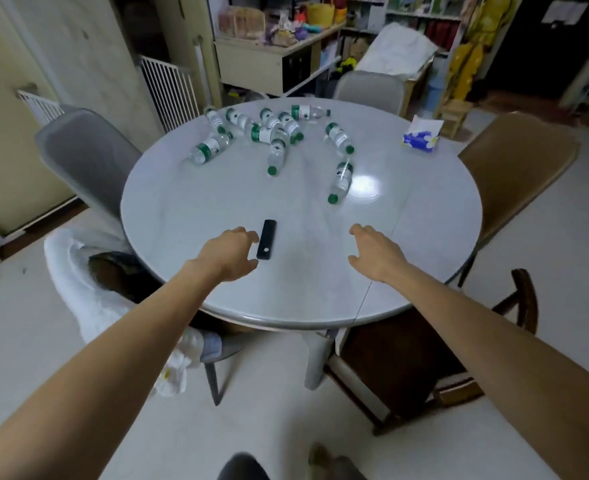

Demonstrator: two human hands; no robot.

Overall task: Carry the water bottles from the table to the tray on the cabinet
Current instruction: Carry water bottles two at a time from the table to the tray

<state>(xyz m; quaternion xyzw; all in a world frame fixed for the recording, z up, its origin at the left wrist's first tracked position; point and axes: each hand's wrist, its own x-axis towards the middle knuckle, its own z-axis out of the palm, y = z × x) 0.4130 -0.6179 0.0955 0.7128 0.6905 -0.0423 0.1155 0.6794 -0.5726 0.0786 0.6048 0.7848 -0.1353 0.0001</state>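
A grey chair (88, 161) stands at the left edge of the round grey table (216, 299), with a white cloth (88, 299) draped over another seat nearer the person. The left hand (229, 252) reaches over the near part of the table, palm down, its fingers (251, 235) loosely curled and spread apart from the thumb, holding nothing. Just beyond those fingertips, almost touching them on their right, lies a slim black remote (267, 240), flat on the tabletop.

The water bottles (272, 133) all lie on their sides at the far side of the table, well ahead of both hands. Most form a loose heap with green caps and green-banded labels, some touching or overlapping. One bottle (276, 155) points its cap toward the person out of the heap. A separate bottle (341, 181) lies nearest, ahead of the right hand's fingers and apart from the others.

The right hand (376, 254) also hovers over the near tabletop, palm down, fingers (358, 230) relaxed and slightly bent, thumb out to the side, holding nothing. The two hands are well apart, with bare table between them.

Farther right, near the table's far edge, sits a blue and white tissue pack (421, 136). A brown chair (514, 168) stands at the right side. I cannot tell where the tray is.
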